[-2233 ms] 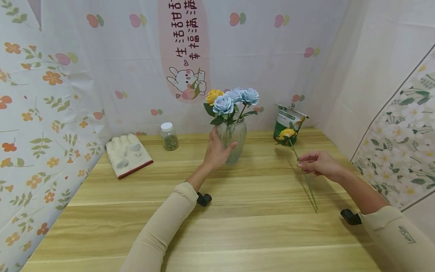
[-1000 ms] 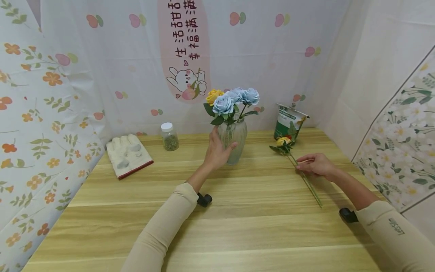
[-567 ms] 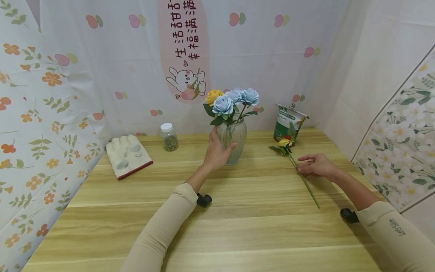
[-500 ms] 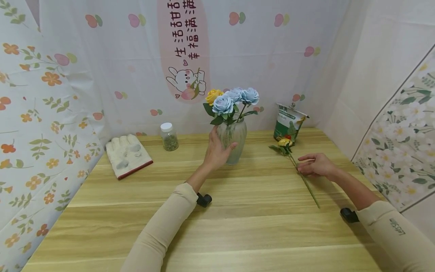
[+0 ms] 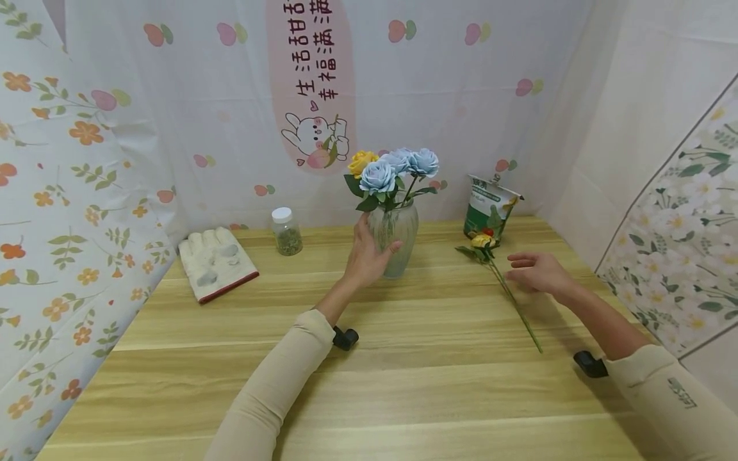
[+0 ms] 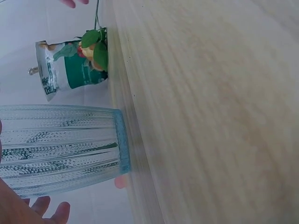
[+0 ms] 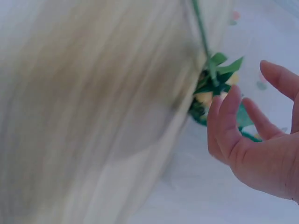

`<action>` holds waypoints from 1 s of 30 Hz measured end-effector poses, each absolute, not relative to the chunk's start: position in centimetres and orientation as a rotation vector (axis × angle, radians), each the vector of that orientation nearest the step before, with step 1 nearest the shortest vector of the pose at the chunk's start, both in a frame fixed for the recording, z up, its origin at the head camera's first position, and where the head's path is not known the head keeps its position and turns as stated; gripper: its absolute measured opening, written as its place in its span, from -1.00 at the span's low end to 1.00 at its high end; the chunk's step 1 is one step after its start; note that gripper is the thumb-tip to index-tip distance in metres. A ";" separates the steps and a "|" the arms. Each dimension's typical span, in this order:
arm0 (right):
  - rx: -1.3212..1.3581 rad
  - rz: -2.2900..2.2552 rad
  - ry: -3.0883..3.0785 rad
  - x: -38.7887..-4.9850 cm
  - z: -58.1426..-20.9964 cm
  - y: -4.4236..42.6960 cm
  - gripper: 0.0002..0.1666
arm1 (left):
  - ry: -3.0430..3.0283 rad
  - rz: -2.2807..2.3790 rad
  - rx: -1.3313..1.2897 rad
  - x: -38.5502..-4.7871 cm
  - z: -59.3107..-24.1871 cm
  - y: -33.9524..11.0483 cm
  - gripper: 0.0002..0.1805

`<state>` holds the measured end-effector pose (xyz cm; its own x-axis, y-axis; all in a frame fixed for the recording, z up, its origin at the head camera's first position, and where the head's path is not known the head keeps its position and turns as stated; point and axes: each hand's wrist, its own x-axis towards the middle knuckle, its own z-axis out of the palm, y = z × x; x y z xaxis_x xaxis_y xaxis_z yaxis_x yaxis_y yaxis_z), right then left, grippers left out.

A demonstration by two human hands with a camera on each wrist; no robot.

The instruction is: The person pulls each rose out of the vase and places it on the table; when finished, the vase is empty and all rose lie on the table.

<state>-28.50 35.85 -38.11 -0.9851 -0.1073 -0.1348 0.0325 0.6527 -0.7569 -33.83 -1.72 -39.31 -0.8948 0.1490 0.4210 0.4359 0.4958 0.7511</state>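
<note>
Loosely curved right hand (image 5: pixel 537 273) beside rose (image 5: pixel 483 241)

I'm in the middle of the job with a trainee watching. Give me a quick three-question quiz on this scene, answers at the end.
1. Which hand is on the vase, and what is the other one nearest to?
2. True or false: in the head view, the jar stands between the glove and the vase.
3. How many blue roses are in the vase? A) one B) three C) six

Key:
1. Left hand; the right hand is nearest the loose yellow rose.
2. True.
3. B.
</note>
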 end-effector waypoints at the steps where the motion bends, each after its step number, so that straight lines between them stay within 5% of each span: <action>1: -0.057 -1.244 2.707 -28.5 -37.9 35.5 -0.21 | -2.441 -1.353 -0.491 -33.9 -39.3 -1.8 0.09; 30: -0.472 -1.440 3.004 -26.5 -33.3 22.7 -0.75 | -2.462 -1.361 -0.469 -34.1 -39.1 -2.2 0.12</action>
<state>-26.53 22.71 -33.30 -0.9365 -0.1528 0.3158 -0.3418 0.5995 -0.7237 -34.10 -2.16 -39.11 -0.9055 0.1422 0.3998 0.4142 0.5008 0.7600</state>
